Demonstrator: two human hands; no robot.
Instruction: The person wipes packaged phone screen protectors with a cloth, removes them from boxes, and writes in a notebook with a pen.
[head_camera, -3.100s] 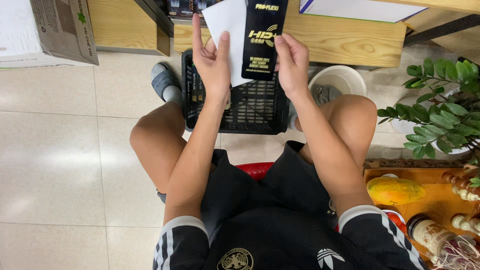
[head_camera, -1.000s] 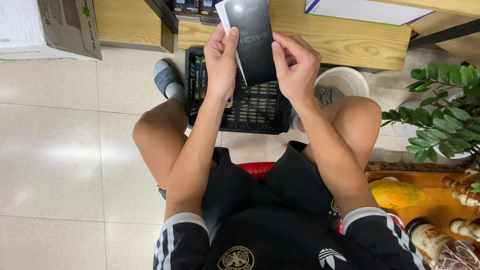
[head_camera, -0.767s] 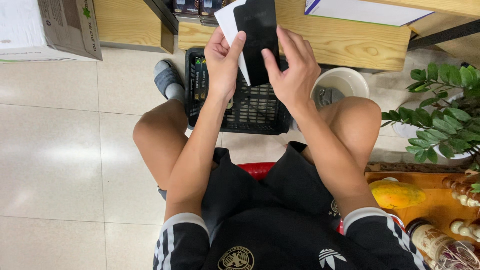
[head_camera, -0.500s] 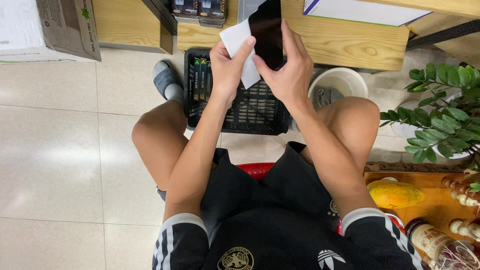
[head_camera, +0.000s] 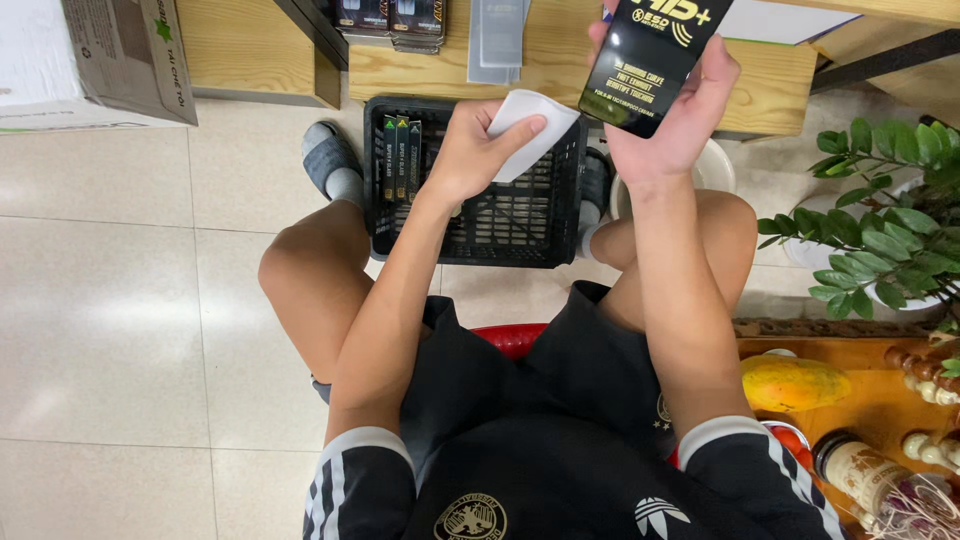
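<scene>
Presently seated above a black plastic crate (head_camera: 478, 235) on the tiled floor; all positions taken from that crate. Right hand (head_camera: 665, 125) raised beyond its far right corner, fingers clamped round a flat black retail box (head_camera: 652, 55) with gold print, held upright and tilted. Left hand (head_camera: 470, 150) directly over the crate's middle, thumb and fingers pinched on a white folded sheet (head_camera: 528, 130); hands well apart, sheet clear of the box. Inside the crate, against its left wall, three slim dark boxes (head_camera: 401, 158) stand on edge. Judged step: sheet and box are separated, each hand occupied. Any next handling calls for a steady grip on the box and a controlled placing of the sheet; crate lies just beneath.
</scene>
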